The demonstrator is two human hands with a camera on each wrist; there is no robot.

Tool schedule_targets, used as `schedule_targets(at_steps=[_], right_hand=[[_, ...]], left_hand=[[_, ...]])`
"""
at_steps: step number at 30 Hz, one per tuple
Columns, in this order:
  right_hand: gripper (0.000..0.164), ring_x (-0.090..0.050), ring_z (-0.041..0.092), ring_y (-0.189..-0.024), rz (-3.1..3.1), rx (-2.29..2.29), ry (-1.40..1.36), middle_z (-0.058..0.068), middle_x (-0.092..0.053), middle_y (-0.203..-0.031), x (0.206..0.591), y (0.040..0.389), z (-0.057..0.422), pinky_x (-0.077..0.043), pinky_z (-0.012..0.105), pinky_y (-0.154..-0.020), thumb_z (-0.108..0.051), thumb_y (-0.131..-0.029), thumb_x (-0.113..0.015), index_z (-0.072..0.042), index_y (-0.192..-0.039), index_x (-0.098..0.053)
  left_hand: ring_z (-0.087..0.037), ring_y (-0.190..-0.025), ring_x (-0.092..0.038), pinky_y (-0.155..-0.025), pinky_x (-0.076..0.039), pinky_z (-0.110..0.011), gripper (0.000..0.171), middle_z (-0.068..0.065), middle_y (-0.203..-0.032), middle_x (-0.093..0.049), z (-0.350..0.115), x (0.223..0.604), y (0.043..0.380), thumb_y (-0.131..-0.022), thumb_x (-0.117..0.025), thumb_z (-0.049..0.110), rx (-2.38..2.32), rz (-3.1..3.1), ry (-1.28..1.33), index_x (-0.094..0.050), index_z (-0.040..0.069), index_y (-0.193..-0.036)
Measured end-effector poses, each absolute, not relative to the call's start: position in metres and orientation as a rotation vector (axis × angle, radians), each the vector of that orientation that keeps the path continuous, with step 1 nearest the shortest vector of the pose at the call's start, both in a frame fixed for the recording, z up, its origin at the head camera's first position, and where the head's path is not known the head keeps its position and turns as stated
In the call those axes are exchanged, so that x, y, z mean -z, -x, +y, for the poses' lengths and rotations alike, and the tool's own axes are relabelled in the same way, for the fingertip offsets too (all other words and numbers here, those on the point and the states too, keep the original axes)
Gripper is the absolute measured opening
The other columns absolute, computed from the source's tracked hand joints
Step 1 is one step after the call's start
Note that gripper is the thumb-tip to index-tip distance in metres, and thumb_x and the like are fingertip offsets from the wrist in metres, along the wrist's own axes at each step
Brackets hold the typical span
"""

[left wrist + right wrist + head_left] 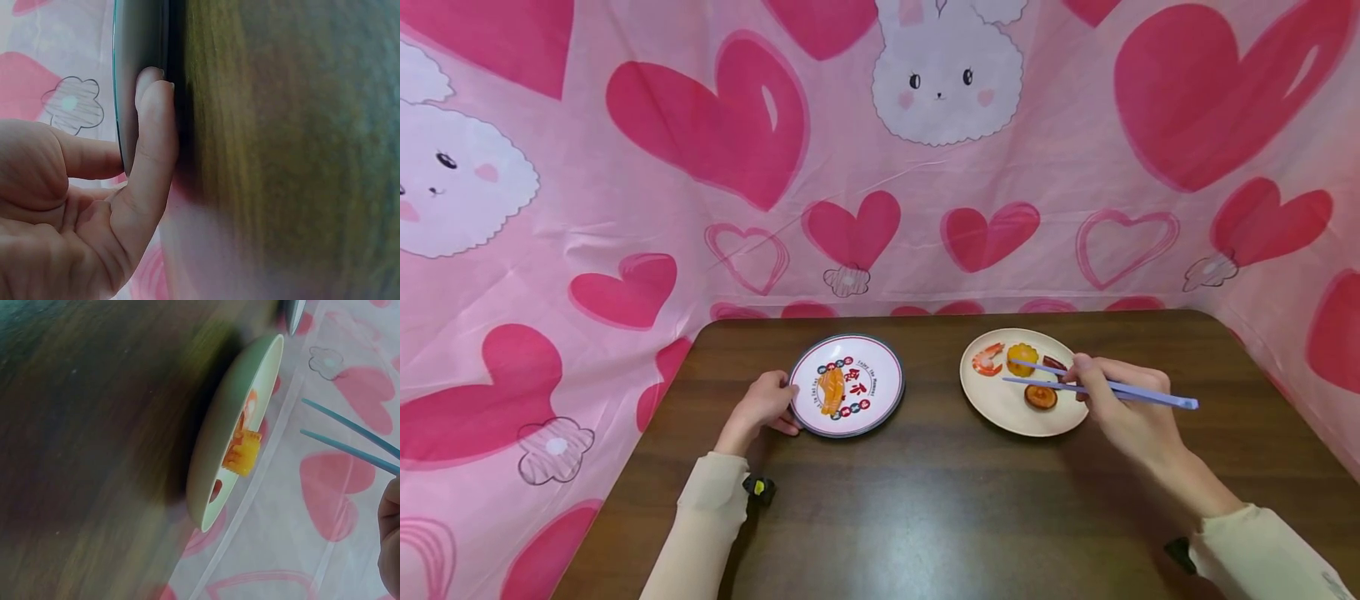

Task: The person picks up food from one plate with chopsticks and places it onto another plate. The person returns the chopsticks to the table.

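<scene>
My left hand (766,402) grips the left rim of a white plate (886,379) with red and blue print, thumb on top and fingers underneath, as the left wrist view shows. An orange striped slice (832,392), like salmon, lies on that plate. In my right hand (1138,417) is a pair of lavender chopsticks (1153,395), their tips apart. They reach over a cream plate (988,400). On this plate are a shrimp (987,361), a yellow corn piece (242,455), a round brown mushroom-like piece (1041,397) and a dark red piece (1054,364) partly behind the chopsticks.
Both plates stand toward the back of a dark brown wooden table (880,500), with a gap between them. A pink cloth (925,175) with hearts and rabbits hangs behind and beside the table. Small black devices show at both wrists.
</scene>
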State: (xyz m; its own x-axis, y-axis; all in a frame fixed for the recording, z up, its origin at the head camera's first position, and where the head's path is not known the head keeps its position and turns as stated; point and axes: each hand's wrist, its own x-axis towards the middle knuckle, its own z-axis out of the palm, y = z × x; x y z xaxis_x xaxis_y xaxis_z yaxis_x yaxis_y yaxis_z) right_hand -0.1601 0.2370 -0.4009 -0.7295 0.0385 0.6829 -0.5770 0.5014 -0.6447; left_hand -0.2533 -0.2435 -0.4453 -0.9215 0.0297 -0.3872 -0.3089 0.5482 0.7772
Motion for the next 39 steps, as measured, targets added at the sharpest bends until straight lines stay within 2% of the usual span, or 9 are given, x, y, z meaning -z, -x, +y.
schedule_targets(at_steps=[5, 8, 12, 19, 27, 39], right_hand=[[0.022, -0.044, 0.002, -0.047, -2.102, -1.234, -0.433, 0.012, -0.056, -0.057, 0.389, 0.151, 0.233, -0.032, 0.024, -0.034, 0.011, -0.098, -0.063, 0.002, -0.081, -0.073], [0.023, -0.042, 0.003, -0.045, -2.122, -1.221, -0.429, 0.008, -0.054, -0.054, 0.392, 0.152, 0.237, -0.030, 0.024, -0.033, 0.012, -0.098, -0.062, 0.000, -0.082, -0.073], [0.023, -0.043, 0.003, -0.046, -2.150, -1.202, -0.413, 0.002, -0.054, -0.054, 0.396, 0.151, 0.242, -0.033, 0.023, -0.034, 0.012, -0.098, -0.062, 0.000, -0.082, -0.073], [0.023, -0.044, 0.002, -0.044, -2.178, -1.230, -0.371, 0.004, -0.052, -0.052, 0.394, 0.144, 0.244, -0.034, 0.024, -0.034, 0.010, -0.100, -0.061, 0.001, -0.082, -0.073], [0.022, -0.045, 0.004, -0.043, -2.232, -1.254, -0.323, 0.004, -0.054, -0.053, 0.410, 0.145, 0.258, -0.036, 0.023, -0.034, 0.007, -0.102, -0.061, -0.001, -0.087, -0.075], [0.021, -0.050, 0.004, -0.045, -2.261, -1.237, -0.314, 0.000, -0.056, -0.053, 0.420, 0.143, 0.266, -0.039, 0.021, -0.037, 0.004, -0.103, -0.061, -0.002, -0.089, -0.075]], left_hand=[[-0.026, -0.063, -0.070, -0.061, -0.064, -0.035, 0.025, -0.022, -0.091, -0.061, -0.243, 0.445, 0.254, -0.111, -0.052, 0.013, -1.329, 2.429, 0.230, -0.050, -0.006, -0.128], [-0.026, -0.063, -0.069, -0.061, -0.064, -0.035, 0.025, -0.021, -0.091, -0.061, -0.243, 0.445, 0.254, -0.111, -0.052, 0.014, -1.327, 2.432, 0.230, -0.050, -0.006, -0.127], [-0.026, -0.063, -0.070, -0.062, -0.064, -0.035, 0.025, -0.021, -0.092, -0.062, -0.243, 0.446, 0.254, -0.111, -0.053, 0.014, -1.315, 2.441, 0.233, -0.051, -0.005, -0.127], [-0.026, -0.064, -0.070, -0.063, -0.064, -0.034, 0.026, -0.021, -0.092, -0.062, -0.242, 0.446, 0.254, -0.111, -0.053, 0.015, -1.306, 2.448, 0.234, -0.051, -0.005, -0.128], [-0.026, -0.063, -0.070, -0.062, -0.064, -0.035, 0.025, -0.021, -0.092, -0.062, -0.242, 0.445, 0.254, -0.111, -0.052, 0.014, -1.314, 2.444, 0.232, -0.050, -0.005, -0.127], [-0.024, -0.060, -0.068, -0.059, -0.064, -0.036, 0.023, -0.021, -0.087, -0.060, -0.243, 0.447, 0.255, -0.112, -0.051, 0.013, -1.328, 2.418, 0.242, -0.050, -0.006, -0.124]])
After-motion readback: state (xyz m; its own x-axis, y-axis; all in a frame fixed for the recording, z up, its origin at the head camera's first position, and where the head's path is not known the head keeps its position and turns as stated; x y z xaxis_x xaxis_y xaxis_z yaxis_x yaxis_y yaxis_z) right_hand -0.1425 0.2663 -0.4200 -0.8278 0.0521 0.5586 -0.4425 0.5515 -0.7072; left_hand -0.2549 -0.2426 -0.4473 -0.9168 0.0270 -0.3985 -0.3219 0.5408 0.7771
